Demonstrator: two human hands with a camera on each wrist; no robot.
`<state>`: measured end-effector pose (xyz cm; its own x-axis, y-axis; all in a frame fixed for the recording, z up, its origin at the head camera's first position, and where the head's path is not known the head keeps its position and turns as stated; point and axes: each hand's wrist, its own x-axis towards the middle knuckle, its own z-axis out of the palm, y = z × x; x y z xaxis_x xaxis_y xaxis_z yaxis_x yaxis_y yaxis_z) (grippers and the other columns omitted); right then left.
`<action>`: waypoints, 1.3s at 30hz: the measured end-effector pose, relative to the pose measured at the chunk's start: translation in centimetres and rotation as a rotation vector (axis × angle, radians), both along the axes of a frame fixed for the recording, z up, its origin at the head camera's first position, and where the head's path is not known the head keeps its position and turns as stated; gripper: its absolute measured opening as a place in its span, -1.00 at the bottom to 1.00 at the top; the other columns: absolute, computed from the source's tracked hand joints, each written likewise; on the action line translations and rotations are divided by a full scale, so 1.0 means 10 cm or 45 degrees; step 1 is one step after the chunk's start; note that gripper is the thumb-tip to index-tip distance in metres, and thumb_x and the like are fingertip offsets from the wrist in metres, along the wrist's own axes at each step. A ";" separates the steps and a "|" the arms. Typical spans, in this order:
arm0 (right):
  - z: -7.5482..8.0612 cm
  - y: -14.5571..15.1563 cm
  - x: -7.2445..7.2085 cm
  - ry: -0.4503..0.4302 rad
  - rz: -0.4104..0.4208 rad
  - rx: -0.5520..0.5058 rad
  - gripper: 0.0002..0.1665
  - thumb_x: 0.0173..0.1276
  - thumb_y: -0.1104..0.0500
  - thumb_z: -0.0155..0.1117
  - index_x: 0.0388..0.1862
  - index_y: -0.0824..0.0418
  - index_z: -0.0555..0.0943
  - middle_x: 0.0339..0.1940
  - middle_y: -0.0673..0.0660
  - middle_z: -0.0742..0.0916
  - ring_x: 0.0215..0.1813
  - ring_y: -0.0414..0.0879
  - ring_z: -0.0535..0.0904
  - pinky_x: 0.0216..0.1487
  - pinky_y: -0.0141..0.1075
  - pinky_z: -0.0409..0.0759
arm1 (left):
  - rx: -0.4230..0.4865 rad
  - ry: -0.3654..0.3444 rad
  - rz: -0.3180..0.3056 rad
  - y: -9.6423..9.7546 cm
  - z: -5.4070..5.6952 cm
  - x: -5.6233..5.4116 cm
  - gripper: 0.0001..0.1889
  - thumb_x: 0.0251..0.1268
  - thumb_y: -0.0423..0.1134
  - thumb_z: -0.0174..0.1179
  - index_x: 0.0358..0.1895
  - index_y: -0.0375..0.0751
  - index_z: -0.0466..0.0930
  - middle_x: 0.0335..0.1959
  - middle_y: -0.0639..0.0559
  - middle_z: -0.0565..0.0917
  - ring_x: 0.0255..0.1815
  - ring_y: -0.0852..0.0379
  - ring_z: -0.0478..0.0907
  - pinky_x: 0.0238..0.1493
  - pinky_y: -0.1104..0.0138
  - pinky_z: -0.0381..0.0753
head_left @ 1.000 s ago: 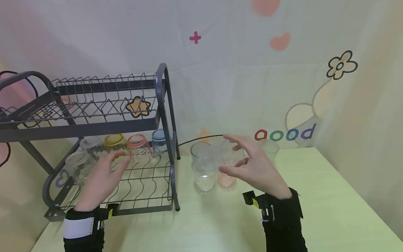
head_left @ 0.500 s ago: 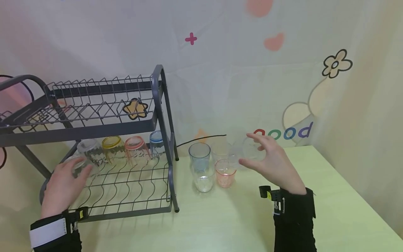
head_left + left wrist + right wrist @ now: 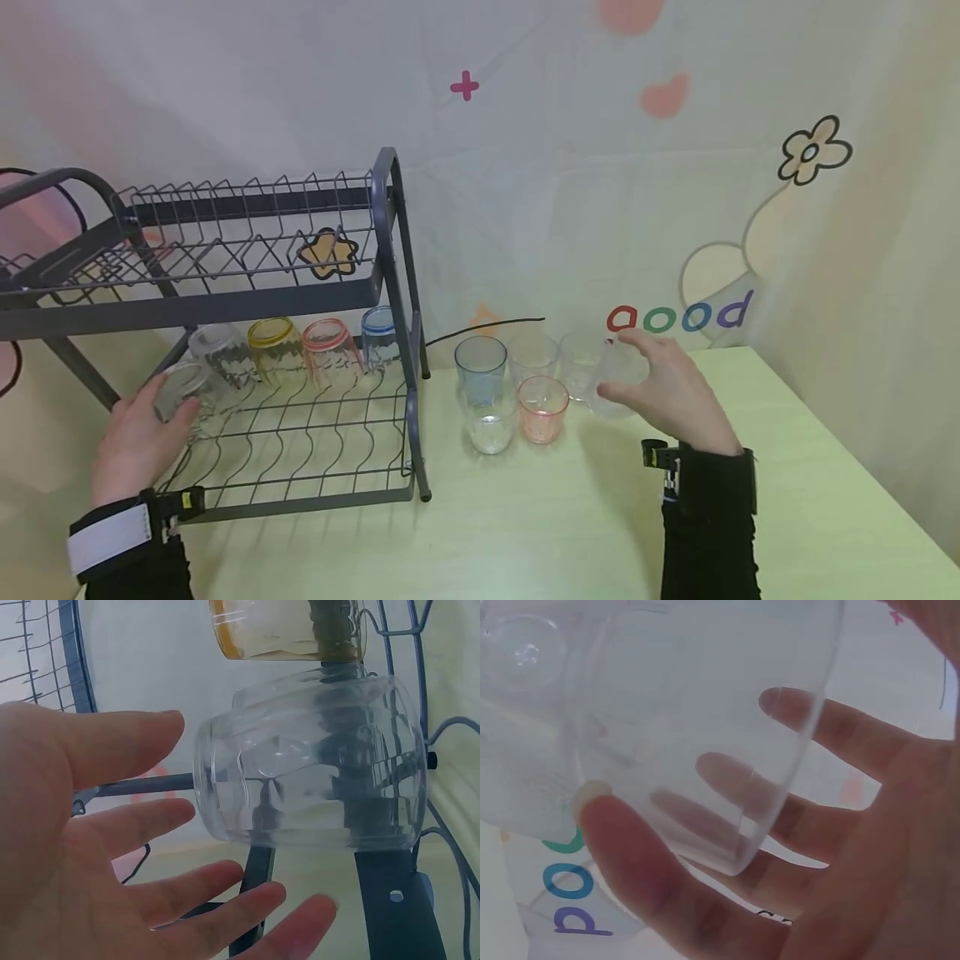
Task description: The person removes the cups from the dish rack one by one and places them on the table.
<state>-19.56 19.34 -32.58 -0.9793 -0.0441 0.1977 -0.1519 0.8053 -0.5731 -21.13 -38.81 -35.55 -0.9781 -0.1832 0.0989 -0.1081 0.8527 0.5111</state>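
My left hand (image 3: 137, 442) is at the left end of the rack's lower tier, beside an upturned clear glass (image 3: 315, 780). In the left wrist view its thumb and fingers are spread, with a gap before the glass. My right hand (image 3: 678, 396) holds a clear tumbler (image 3: 617, 379) at the right end of a group of glasses. The right wrist view shows the thumb on the near side of this tumbler (image 3: 705, 712) and fingers round the far side. Beside it stand clear glasses (image 3: 581, 362), a blue-tinted glass (image 3: 481, 367) and a pink-rimmed glass (image 3: 543, 410).
The dark two-tier dish rack (image 3: 300, 504) takes up the left side. Upturned glasses with yellow (image 3: 273, 333), pink (image 3: 327, 336) and blue (image 3: 378, 321) rims line its lower tier. The pale green table (image 3: 487, 533) meets a printed backdrop (image 3: 562, 208).
My left hand has moved left, from in front of the rack's glasses to the leftmost clear one. The right hand has moved right, and its tumbler now sits near the right end of the group.
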 end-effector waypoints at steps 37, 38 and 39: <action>-0.44 -0.21 -0.35 -0.211 -0.060 0.086 -0.14 0.16 0.02 0.46 0.36 0.38 0.38 0.31 0.41 0.48 0.33 0.33 0.33 0.21 0.25 0.37 | 0.026 0.069 0.072 0.06 0.05 -0.28 -0.15 0.45 0.17 -0.04 0.51 -0.40 -0.06 0.31 -0.68 0.14 0.21 -0.69 0.12 -0.12 -0.51 0.20; -0.44 -0.21 -0.36 -0.211 -0.067 0.090 -0.14 0.16 0.02 0.46 0.35 0.38 0.38 0.30 0.41 0.48 0.32 0.33 0.34 0.19 0.25 0.39 | 0.030 0.060 0.073 0.07 0.05 -0.28 -0.12 0.44 0.20 -0.04 0.52 -0.40 -0.08 0.31 -0.69 0.11 0.22 -0.70 0.09 -0.11 -0.53 0.17; -0.44 -0.21 -0.36 -0.212 -0.078 0.095 -0.14 0.16 0.02 0.46 0.35 0.38 0.39 0.30 0.42 0.48 0.31 0.33 0.34 0.17 0.26 0.40 | 0.039 0.048 0.070 0.08 0.05 -0.29 -0.10 0.43 0.23 -0.05 0.53 -0.39 -0.12 0.32 -0.70 0.06 0.24 -0.71 0.05 -0.11 -0.55 0.14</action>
